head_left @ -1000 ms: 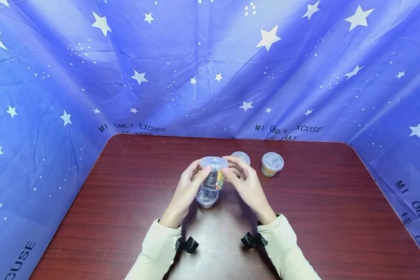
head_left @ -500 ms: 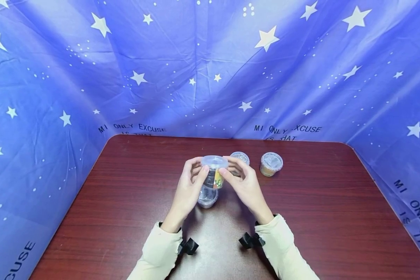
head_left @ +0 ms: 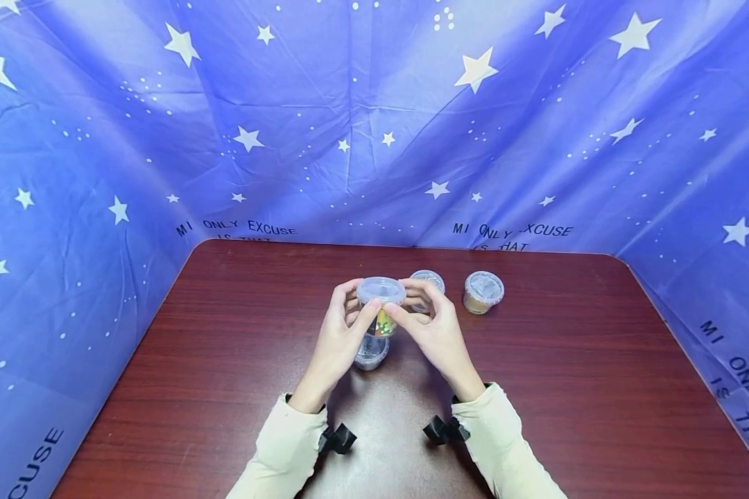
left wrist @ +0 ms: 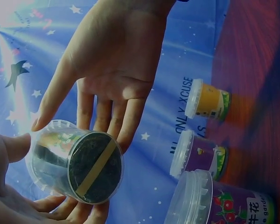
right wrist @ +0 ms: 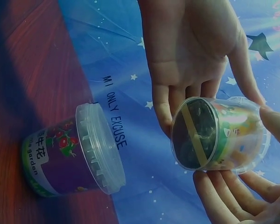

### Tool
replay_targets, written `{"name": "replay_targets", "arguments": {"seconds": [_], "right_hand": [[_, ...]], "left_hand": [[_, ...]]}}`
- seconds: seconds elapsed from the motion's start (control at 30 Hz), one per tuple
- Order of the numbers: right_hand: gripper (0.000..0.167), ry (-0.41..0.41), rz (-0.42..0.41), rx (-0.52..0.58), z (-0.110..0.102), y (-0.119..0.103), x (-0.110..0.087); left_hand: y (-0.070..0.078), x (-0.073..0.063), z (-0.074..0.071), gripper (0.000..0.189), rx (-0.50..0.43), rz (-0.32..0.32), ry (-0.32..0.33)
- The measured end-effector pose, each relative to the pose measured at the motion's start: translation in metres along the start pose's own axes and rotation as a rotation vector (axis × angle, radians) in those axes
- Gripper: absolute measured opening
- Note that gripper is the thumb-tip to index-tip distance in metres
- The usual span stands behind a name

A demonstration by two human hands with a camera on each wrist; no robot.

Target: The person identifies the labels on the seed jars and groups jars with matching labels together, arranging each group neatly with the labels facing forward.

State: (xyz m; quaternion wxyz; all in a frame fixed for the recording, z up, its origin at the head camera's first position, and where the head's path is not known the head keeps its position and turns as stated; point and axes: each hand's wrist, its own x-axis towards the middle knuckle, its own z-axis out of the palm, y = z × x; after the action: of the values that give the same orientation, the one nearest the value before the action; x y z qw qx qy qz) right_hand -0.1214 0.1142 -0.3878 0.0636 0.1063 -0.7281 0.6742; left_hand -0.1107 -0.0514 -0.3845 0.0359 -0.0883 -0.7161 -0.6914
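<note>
A clear plastic cup (head_left: 381, 290) with a translucent lid and a colourful printed label is held up over the table between both hands. My left hand (head_left: 332, 339) grips its left side, thumb in front and fingers behind. On the right side my right hand (head_left: 442, 339) holds it the same way, and the two thumbs nearly meet on the front. In the left wrist view the cup's base (left wrist: 95, 167) shows dark, crossed by a yellow strip. Just below the held cup stands a lidded purple-label cup (right wrist: 60, 156), partly hidden by it in the head view.
Behind my right hand another purple-label cup (left wrist: 200, 156) stands partly hidden. A lidded cup with an orange label (head_left: 483, 294) is farther right on the reddish-brown table (head_left: 599, 374). A blue star-print curtain (head_left: 324, 104) surrounds the table's back and sides.
The held cup has turned in the fingers: its black text panel has moved left, and the yellow-green picture now faces front. My thumbs have come closer together. The standing cups stay put.
</note>
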Motion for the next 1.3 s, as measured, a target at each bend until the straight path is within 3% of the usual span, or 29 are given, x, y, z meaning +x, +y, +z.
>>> {"name": "replay_targets", "arguments": {"seconds": [0.37, 0.63, 1.0, 1.3], "right_hand": [[0.036, -0.028, -0.018, -0.013, -0.003, -0.004, 0.0], [0.033, -0.062, -0.029, 0.059, -0.005, -0.003, 0.001], [0.041, -0.121, 0.026, -0.01, -0.006, -0.001, 0.0], [0.04, -0.076, 0.008, -0.001, -0.005, -0.002, 0.001]], "left_hand": [[-0.003, 0.004, -0.007, 0.043, -0.099, 0.011, -0.032], [-0.003, 0.006, -0.012, 0.04, -0.142, -0.04, -0.052], [-0.005, 0.006, -0.014, 0.038, -0.194, -0.1, -0.09], [-0.006, 0.007, -0.014, 0.041, -0.187, -0.098, -0.081]]}}
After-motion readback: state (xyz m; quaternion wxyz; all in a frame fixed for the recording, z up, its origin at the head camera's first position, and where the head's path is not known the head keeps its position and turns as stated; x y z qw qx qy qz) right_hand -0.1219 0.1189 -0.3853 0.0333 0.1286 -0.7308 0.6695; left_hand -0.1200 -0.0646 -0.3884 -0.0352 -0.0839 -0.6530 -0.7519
